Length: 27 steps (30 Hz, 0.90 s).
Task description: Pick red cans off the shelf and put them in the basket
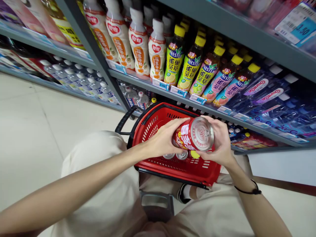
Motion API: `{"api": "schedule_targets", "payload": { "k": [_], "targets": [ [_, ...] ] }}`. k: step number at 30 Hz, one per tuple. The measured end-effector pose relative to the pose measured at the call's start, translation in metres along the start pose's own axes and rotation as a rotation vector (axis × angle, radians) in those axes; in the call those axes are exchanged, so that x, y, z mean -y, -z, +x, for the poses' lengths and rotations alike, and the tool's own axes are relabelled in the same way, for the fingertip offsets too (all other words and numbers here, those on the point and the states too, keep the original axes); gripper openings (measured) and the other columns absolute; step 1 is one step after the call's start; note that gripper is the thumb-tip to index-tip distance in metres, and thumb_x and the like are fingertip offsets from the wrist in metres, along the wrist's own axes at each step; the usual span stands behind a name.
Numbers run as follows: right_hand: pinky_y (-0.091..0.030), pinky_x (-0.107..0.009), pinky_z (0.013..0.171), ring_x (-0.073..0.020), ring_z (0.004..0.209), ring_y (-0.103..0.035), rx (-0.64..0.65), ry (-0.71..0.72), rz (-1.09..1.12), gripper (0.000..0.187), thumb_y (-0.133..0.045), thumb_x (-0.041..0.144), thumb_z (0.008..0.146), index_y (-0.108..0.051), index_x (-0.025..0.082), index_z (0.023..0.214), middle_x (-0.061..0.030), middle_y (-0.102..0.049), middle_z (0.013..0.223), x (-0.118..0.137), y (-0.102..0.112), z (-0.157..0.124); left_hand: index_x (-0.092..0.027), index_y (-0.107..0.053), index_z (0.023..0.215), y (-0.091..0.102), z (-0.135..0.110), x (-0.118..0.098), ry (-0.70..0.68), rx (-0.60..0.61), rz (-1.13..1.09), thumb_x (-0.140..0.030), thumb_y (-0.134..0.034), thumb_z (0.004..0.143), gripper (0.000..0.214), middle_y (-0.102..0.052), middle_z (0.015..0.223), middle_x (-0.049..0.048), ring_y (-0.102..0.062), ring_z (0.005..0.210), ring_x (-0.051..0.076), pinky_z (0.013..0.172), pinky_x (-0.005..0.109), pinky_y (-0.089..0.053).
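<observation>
Head view: red-and-white can (pixel 194 135) held up in both hands, right over the red plastic basket (pixel 158 110). Left hand (pixel 163 140) wrapped round the can's body, fingers spread; right hand (pixel 217 141) cupping the metal end, fingers curled over. Two more cans (pixel 181 154) down in the basket. Nestea bottles (pixel 191 64) lined up on the shelf (pixel 138 81) just beyond.

There were 2 hands, 1 L hand (pixel 161 140) and 1 R hand (pixel 218 140), both on 1 red can (pixel 194 135). Below sat 1 red basket (pixel 204 174) w/ 2 can tops (pixel 182 155) showing. Front row of 1 shelf (pixel 212 112) had 5 Nestea btls (pixel 191 64) + 4 white btls (pixel 157 57).
</observation>
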State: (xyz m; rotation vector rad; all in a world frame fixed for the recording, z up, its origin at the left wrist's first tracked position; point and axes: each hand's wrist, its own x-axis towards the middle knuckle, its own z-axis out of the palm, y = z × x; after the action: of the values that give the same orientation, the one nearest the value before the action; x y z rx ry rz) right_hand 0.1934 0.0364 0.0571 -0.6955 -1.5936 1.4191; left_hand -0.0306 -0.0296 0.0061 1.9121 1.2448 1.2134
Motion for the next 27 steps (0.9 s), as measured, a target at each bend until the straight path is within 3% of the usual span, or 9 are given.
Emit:
{"api": "schedule_targets", "payload": {
  "k": [4,7,11,16,19,23,27],
  "targets": [
    [-0.031,-0.059,0.13,-0.0377,0.142,-0.054,0.036,0.031,-0.097,0.094,-0.098,-0.001,0.033,-0.071,0.03,0.118,-0.0085,-0.066,0.141,-0.002,0.004,-0.009,-0.027,-0.033,0.163,0.006,0.0,0.007,-0.151,0.022,0.163,-0.033,-0.089,0.079,0.101,-0.051,0.159,0.0148,-0.052,0.145,0.033,0.121,0.051,-0.045],
    [-0.029,-0.057,0.133,-0.0353,0.145,-0.052,0.051,0.022,-0.133,0.098,-0.099,0.004,0.041,-0.069,0.033,0.129,-0.0053,-0.062,0.147,-0.007,0.011,-0.011,-0.024,-0.036,0.16,0.011,0.003,0.008,-0.235,-0.017,0.312,-0.032,-0.086,0.082,0.094,-0.053,0.158,0.0162,-0.05,0.147,0.034,0.125,0.055,-0.038],
    [-0.031,-0.054,0.132,-0.0312,0.155,-0.041,0.139,0.007,-0.166,0.101,-0.098,0.008,0.055,-0.062,0.035,0.146,-0.0022,-0.051,0.161,-0.01,0.024,-0.002,-0.025,-0.038,0.157,0.018,0.007,0.004,-0.182,-0.097,0.457,-0.03,-0.083,0.082,0.088,-0.056,0.156,0.015,-0.05,0.145,0.036,0.126,0.06,-0.033],
    [-0.039,-0.051,0.128,-0.0307,0.158,-0.036,0.213,-0.149,-0.057,0.098,-0.098,0.006,0.053,-0.067,0.031,0.143,-0.0053,-0.048,0.163,-0.013,0.037,0.012,-0.025,-0.042,0.149,0.017,0.005,-0.005,-0.121,-0.094,0.478,-0.036,-0.085,0.078,0.085,-0.058,0.152,0.0139,-0.052,0.137,0.036,0.125,0.062,-0.032],
    [-0.051,-0.049,0.118,-0.0304,0.153,-0.044,0.271,-0.263,0.02,0.101,-0.096,0.004,0.054,-0.065,0.031,0.146,-0.0067,-0.049,0.163,-0.023,0.045,0.016,-0.022,-0.044,0.147,0.012,0.002,-0.006,-0.005,-0.068,0.393,-0.038,-0.089,0.073,0.088,-0.058,0.147,0.0158,-0.051,0.134,0.036,0.118,0.058,-0.042],
    [-0.067,-0.039,0.092,-0.0275,0.129,-0.064,0.351,-0.34,0.006,0.107,-0.094,0.002,0.057,-0.057,0.031,0.153,-0.0094,-0.057,0.155,-0.039,0.055,0.023,-0.021,-0.045,0.145,0.006,0.001,0.0,0.19,-0.031,0.126,-0.037,-0.097,0.06,0.1,-0.06,0.141,0.0162,-0.057,0.132,0.036,0.113,0.057,-0.048],
    [-0.065,-0.025,0.074,-0.0204,0.102,-0.072,0.34,-0.431,0.04,0.08,-0.09,0.002,0.064,-0.069,0.021,0.138,-0.0064,-0.074,0.124,-0.049,0.057,0.032,-0.02,-0.055,0.133,0.001,0.003,0.006,0.431,0.008,-0.327,-0.034,-0.097,0.06,0.086,-0.068,0.133,0.013,-0.069,0.118,0.029,0.104,0.049,-0.056]
  ]
}}
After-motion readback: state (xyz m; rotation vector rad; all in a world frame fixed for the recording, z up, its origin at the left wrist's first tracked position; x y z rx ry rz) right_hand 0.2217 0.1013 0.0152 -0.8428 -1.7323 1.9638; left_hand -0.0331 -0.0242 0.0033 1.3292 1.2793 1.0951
